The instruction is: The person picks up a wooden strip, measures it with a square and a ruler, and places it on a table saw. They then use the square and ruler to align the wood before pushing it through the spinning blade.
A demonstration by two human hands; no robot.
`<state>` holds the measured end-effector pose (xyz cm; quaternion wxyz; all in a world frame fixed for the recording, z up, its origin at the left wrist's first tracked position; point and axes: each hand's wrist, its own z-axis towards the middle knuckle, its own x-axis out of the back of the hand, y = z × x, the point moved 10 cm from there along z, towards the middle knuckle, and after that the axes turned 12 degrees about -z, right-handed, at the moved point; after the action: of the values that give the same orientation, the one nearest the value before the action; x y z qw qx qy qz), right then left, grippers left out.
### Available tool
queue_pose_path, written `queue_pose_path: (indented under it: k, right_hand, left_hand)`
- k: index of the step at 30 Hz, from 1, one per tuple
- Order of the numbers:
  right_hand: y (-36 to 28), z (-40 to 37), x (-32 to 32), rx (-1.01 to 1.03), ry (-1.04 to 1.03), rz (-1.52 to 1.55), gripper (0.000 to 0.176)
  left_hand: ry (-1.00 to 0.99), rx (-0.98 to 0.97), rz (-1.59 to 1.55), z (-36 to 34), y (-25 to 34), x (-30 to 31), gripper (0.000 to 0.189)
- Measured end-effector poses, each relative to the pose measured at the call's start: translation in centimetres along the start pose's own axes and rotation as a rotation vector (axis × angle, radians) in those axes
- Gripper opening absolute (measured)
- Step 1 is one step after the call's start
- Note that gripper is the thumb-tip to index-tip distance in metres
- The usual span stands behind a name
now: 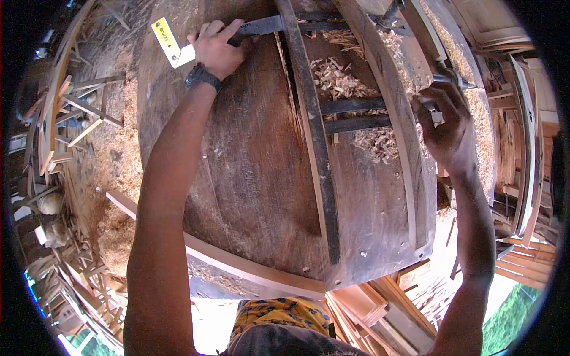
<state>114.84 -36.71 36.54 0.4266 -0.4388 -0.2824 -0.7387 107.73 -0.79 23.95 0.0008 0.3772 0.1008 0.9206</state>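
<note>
A try square with a yellow-and-white arm [163,38] marked LOTUS lies flat on the dark wooden bench top [249,160]. Its grey blade [264,25] reaches the long dark-faced wooden strip [314,136]. Over the square's corner, my left hand [218,50] has its fingers bent around it, hiding part of the blade. My right hand [445,118] is off to the right, fingers curled into a pinch, beside a second long strip [392,101] and just below a metal rod [442,77]. What that pinch holds, if anything, I cannot make out.
Short dark crosspieces [356,123] lie between the two strips. Wood shavings [338,77] are heaped among them. A pale batten [249,270] runs along the near bench edge. Stacked boards [362,305] sit below at right, and wooden frames [89,110] stand at left.
</note>
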Motion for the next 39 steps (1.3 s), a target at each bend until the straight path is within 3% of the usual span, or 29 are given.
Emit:
queue_pose_path:
  k: [4, 6, 8, 10, 14, 16, 18, 20, 22, 25, 27, 35, 39]
  right_hand:
    - [3.1, 0.3, -2.1, -0.053, -0.021, -0.040, 0.019]
    - [4.6, -0.1, -4.8, -0.066, -0.148, -0.093, 0.023]
    - [3.7, 0.5, -4.9, 0.024, -0.144, -0.135, 0.025]
    - [4.9, 0.3, -5.7, -0.179, -0.270, -0.125, 0.025]
    - [5.2, 0.0, -6.1, -0.185, -0.274, -0.210, 0.027]
    - [6.4, -0.7, -6.8, -0.327, -0.340, -0.228, 0.036]
    - [7.6, -1.4, -8.6, -0.279, -0.324, -0.285, 0.039]
    - [6.6, -1.2, -7.7, -0.243, -0.312, -0.348, 0.043]
    - [6.9, -1.1, -7.7, -0.344, -0.436, -0.322, 0.047]
    - [6.5, -0.8, -7.6, -0.334, -0.469, -0.347, 0.046]
    - [6.7, -1.0, -7.2, -0.367, -0.474, -0.348, 0.046]
    - [6.0, -0.9, -6.6, -0.380, -0.455, -0.354, 0.044]
    - [6.5, -1.1, -7.2, -0.374, -0.458, -0.369, 0.043]
  left_hand:
    - [0.017, 0.002, -0.017, 0.0, 0.1, 0.2, 0.043]
    - [0.014, -0.012, 0.007, -0.1, 0.3, 0.2, 0.041]
    - [0.023, -0.017, -0.018, -0.1, -0.1, 0.1, 0.041]
    - [0.028, -0.021, -0.044, -0.1, -0.1, 0.3, 0.040]
    - [0.038, -0.019, 0.010, 0.0, 0.6, 0.6, 0.040]
    - [0.043, -0.033, 0.042, 0.1, 0.7, 0.8, 0.040]
    - [-0.007, -0.002, 0.014, 0.0, 0.2, 0.4, 0.054]
    - [-0.016, 0.006, -0.002, -0.2, 0.3, 0.3, 0.054]
    - [-0.007, 0.002, -0.011, 0.0, 0.3, 0.4, 0.055]
    - [-0.019, -0.048, 0.101, 0.1, 0.6, 0.8, 0.055]
    - [-0.004, -0.028, 0.066, 0.3, 0.9, 1.0, 0.042]
    - [0.002, -0.036, 0.096, 0.4, 1.2, 1.0, 0.049]
    - [-0.025, 0.014, 0.006, 0.3, 0.9, 0.9, 0.039]
